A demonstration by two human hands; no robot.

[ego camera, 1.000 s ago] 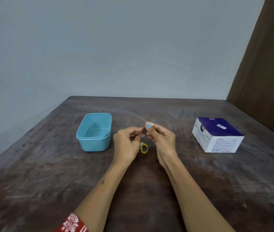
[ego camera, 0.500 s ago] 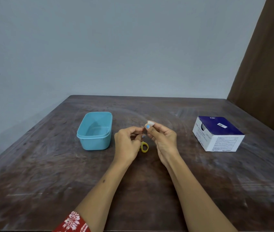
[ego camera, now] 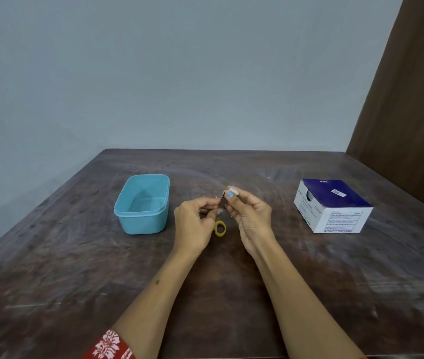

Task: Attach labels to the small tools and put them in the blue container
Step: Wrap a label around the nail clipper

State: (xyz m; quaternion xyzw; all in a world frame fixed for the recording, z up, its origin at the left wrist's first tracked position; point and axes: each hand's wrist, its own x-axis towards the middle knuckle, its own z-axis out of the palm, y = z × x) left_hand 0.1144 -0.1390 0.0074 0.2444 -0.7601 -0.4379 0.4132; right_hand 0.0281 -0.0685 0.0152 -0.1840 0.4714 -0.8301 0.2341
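Near the middle of the frame both hands were raised just above the dark wooden desk (ego camera: pixel 76 268), fingertips meeting over a small tool. The left hand (ego camera: pixel 195 226) had its fingers curled inward and pinched the small scissors (ego camera: pixel 220 228), of which only one yellow handle loop showed below the knuckles and a thin dark sliver, perhaps the blade, showed between the two hands; the rest was hidden behind the fingers. The right hand (ego camera: pixel 251 220) pinched a small white label (ego camera: pixel 232 190) between thumb and forefinger, held at the top of that dark sliver. Whether the label already stuck to the tool could not be told, since the fingertips covered the joint.

Left of the hands, near but apart from them, the blue container (ego camera: pixel 142 203) stood open on the desk, and nothing showed inside it. Toward the right of the frame, well apart from the hands, sat a cardboard box (ego camera: pixel 332 206) with a dark blue top and white printed sides, one corner turned toward the viewer. A red sleeve (ego camera: pixel 110 347) with a white floral pattern showed at the bottom edge, on the left arm. A pale grey-blue wall (ego camera: pixel 180 73) filled the upper frame behind the desk, and a brown wooden panel (ego camera: pixel 412 99) ran down the upper right.
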